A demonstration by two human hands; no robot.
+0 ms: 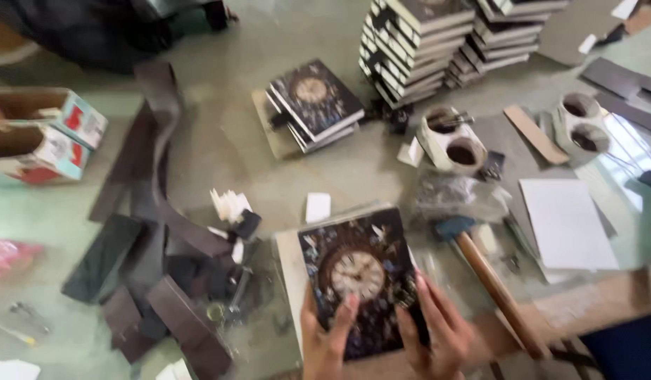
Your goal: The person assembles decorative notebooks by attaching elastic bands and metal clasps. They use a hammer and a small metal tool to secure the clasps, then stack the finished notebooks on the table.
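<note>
Both hands (385,338) grip a blurred clock-cover notebook (361,278), wrists cut off

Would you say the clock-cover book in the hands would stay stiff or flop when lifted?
The book probably stays stiff: its cover looks flat and hard-edged under the left hand and right hand. It seems fairly heavy for its size, being thick like those in the stack. The glossy-looking cover may be slightly slippery.

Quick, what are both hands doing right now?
Left hand: fingers closed on the lower edge of the dark clock-cover notebook.
Right hand: gripping the same notebook's right side.
</note>
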